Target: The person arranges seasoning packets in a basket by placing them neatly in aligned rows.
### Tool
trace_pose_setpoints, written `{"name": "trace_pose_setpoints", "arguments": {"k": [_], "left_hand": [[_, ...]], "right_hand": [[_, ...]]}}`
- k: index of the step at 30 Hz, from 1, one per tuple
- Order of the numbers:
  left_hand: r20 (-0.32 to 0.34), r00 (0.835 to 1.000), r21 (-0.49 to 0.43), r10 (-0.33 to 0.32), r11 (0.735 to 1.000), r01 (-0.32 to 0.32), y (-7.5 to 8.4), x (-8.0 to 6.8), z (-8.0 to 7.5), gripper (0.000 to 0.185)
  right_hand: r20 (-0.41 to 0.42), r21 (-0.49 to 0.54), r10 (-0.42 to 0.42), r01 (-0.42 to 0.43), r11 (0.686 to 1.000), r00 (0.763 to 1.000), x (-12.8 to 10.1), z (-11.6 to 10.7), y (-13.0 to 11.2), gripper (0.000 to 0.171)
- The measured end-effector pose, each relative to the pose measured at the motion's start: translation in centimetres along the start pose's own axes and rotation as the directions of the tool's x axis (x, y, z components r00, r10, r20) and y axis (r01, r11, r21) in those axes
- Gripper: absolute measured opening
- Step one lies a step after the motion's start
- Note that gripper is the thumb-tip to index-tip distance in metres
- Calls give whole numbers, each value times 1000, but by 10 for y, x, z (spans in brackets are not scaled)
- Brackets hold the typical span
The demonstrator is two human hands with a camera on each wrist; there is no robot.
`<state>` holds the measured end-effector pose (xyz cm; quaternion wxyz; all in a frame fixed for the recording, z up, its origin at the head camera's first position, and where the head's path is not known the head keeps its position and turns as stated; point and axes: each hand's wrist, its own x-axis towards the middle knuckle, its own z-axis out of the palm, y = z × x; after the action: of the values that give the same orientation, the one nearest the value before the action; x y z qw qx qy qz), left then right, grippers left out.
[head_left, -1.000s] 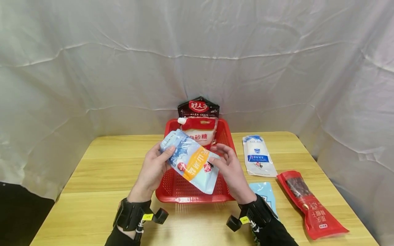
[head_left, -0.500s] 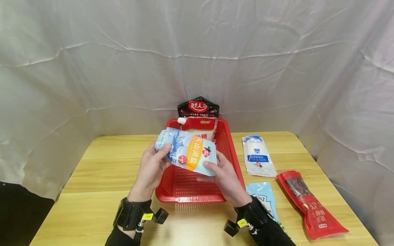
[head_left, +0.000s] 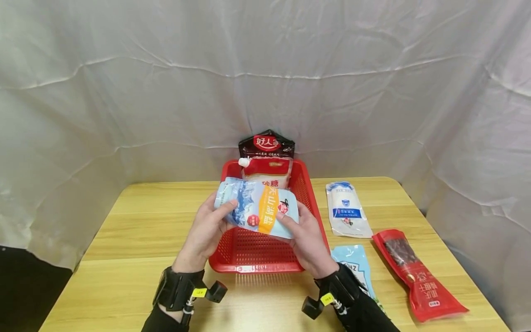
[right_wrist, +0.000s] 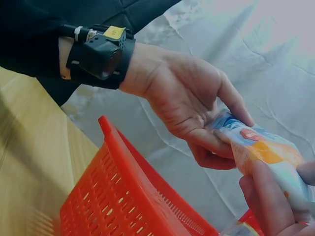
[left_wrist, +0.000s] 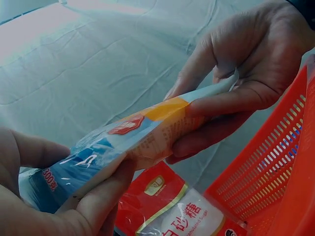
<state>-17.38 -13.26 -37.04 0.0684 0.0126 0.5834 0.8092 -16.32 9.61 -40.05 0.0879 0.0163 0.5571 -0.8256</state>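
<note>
A light-blue salt bag (head_left: 259, 207) with an orange band is held level above the red plastic basket (head_left: 257, 268). My left hand (head_left: 206, 226) grips its left end, thumb on the front and fingers behind. At the other end my right hand (head_left: 309, 237) holds it the same way, as the left wrist view also shows. Inside the basket, behind the salt bag, stands a red and white sugar pouch (head_left: 267, 168) with a white spout. A black bag (head_left: 265, 144) with a red logo rises at the basket's back.
On the wooden table (head_left: 145, 240), to the right of the basket, lie a white and blue bag (head_left: 347, 210), a light-blue bag (head_left: 354, 265) partly under the right forearm, and a long red bag (head_left: 421, 276). A grey cloth (head_left: 265, 69) hangs behind the table.
The salt bag has turned from a steep slant to nearly level. My right hand has shifted its grip to the bag's right end, with its fingers now behind it.
</note>
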Motion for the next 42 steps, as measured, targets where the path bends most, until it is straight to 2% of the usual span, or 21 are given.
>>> {"name": "trace_pose_setpoints", "arguments": {"k": [9,16,24,26,29,31,34,38,42], "left_hand": [[45,999,20,-4,1000,3,0,0,-2,57],[55,998,38,-7,999,5,2,0,-3,56],[60,997,90,51,994,-56,5,-1,-7,48],[67,995,147,73,986,-82,5,0,-9,47],[94,990,274,103,953,-125,5,0,-14,48],[136,984,352,111,924,-153,5,0,-18,48],[224,971,423,83,889,-174,5,0,-20,45],[310,951,456,-2,878,-146,4,0,-20,42],[311,949,461,-51,881,-104,3,-1,-18,40]], "right_hand": [[-4,10,-46,46,999,999,0,-2,-4,67],[23,-27,-75,76,997,997,-1,-7,-10,68],[86,-109,-88,97,989,992,-2,-16,-23,67],[101,-142,-91,105,984,991,-2,-19,-28,67],[117,-198,-86,108,974,989,-3,-23,-34,68],[119,-231,-75,101,968,990,-3,-26,-37,69],[134,-265,-67,101,959,989,-4,-29,-40,68],[155,-295,-72,115,949,985,-3,-31,-41,63],[165,-315,-63,113,942,984,-2,-32,-41,63]]}}
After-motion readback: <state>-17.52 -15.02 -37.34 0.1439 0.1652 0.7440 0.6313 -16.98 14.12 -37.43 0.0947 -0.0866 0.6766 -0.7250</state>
